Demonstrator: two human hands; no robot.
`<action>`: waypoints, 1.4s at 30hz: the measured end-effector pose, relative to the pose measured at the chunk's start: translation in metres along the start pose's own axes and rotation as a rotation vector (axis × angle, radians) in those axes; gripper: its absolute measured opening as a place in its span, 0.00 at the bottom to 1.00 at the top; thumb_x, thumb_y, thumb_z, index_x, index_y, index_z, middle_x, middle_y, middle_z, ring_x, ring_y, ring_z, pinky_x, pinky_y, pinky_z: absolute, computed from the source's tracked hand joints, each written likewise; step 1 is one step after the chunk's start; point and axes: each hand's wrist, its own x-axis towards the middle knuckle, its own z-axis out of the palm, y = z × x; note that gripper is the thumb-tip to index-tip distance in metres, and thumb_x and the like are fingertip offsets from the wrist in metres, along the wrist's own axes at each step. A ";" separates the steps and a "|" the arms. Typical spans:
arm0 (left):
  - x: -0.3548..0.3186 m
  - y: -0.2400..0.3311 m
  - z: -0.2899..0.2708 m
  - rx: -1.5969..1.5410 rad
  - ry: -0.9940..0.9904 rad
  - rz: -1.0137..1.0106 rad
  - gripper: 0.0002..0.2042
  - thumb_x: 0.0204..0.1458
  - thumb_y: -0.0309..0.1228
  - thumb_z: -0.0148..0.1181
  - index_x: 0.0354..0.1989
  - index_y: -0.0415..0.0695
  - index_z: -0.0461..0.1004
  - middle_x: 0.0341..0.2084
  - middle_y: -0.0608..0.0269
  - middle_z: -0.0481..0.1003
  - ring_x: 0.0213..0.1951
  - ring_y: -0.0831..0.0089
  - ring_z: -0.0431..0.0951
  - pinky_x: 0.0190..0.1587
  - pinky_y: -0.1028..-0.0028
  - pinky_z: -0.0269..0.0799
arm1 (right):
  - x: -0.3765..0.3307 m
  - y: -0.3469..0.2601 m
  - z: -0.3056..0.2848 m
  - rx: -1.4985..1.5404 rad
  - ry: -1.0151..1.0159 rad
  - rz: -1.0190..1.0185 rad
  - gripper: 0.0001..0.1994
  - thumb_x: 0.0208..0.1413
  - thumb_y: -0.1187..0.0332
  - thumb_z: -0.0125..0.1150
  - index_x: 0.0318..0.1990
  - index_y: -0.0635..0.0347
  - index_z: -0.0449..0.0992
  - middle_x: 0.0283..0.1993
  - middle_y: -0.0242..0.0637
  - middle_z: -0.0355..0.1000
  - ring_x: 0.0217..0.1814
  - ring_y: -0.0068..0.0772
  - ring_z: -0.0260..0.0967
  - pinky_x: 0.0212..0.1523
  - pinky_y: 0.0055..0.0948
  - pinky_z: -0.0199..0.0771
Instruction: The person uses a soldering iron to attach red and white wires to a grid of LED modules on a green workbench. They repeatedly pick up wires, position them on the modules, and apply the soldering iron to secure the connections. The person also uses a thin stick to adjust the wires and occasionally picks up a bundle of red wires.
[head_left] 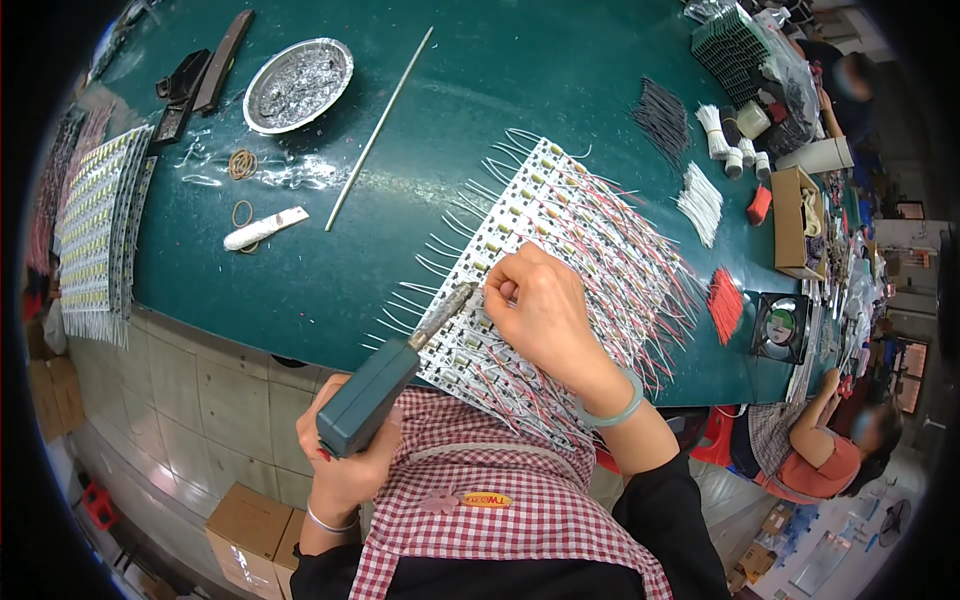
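A green soldering gun (370, 398) is gripped in my left hand (345, 440), its metal tip angled up and right over a white circuit board panel (470, 330). The panel carries rows of small yellowish parts, with white wires (432, 262) along its left edge and red and white wires (640, 270) fanned out on its right. My right hand (540, 300) is over the middle of the panel, just right of the tip. Its fingers are pinched together; what they hold, if anything, is hidden.
On the green table (420, 130) are a metal bowl (298, 86), a thin rod (380, 130), rubber bands (242, 164) and a white-wrapped tool (266, 229). More panels (100, 225) stand at left. Wire bundles (700, 205), a cardboard box (797, 222) and a fan (780, 326) lie right, near other people.
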 end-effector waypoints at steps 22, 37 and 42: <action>0.061 -0.019 -0.017 -0.205 0.451 0.038 0.14 0.51 0.16 0.61 0.47 0.30 0.75 0.41 0.54 0.79 0.20 0.83 0.65 0.22 0.81 0.58 | -0.028 0.031 -0.039 0.151 0.259 -0.158 0.04 0.50 0.76 0.65 0.34 0.62 0.79 0.29 0.42 0.69 0.35 0.45 0.70 0.37 0.37 0.72; 0.039 -0.020 -0.014 -0.175 0.467 -0.001 0.16 0.51 0.16 0.61 0.49 0.28 0.71 0.45 0.49 0.78 0.19 0.81 0.65 0.21 0.80 0.59 | -0.127 0.192 -0.140 -0.571 0.696 0.275 0.06 0.45 0.76 0.70 0.32 0.60 0.80 0.34 0.36 0.73 0.39 0.42 0.69 0.40 0.37 0.70; 0.034 -0.020 -0.015 -0.184 0.453 0.010 0.17 0.51 0.16 0.61 0.50 0.28 0.71 0.45 0.48 0.77 0.19 0.81 0.65 0.21 0.81 0.59 | -0.130 0.197 -0.145 -0.505 0.728 0.208 0.05 0.45 0.78 0.69 0.30 0.61 0.79 0.30 0.36 0.74 0.36 0.43 0.70 0.39 0.37 0.70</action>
